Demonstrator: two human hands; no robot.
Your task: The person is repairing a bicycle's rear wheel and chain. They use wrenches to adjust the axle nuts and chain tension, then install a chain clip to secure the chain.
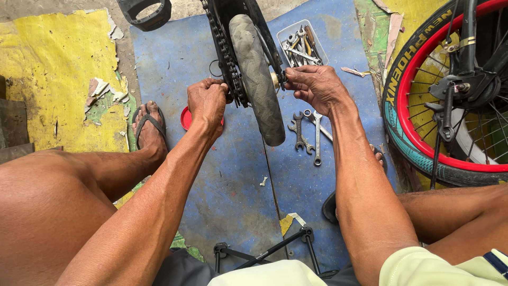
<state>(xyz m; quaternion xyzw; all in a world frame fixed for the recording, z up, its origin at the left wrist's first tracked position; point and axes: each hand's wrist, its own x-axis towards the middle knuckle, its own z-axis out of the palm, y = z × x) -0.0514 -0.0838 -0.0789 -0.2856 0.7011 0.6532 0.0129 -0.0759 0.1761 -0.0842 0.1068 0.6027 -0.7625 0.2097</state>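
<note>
**Count of things on the mat**

Two hands: left hand (207, 100), right hand (316, 85). Two bicycle wheels: one grey-tyred wheel (256, 74) in the middle, one red-rimmed wheel (418, 106) at right. One plastic tray (284, 27) of tools far off. About three loose spanners (309, 130) near the middle. One red lid (186, 118). One sandalled foot (150, 127) at left.
</note>
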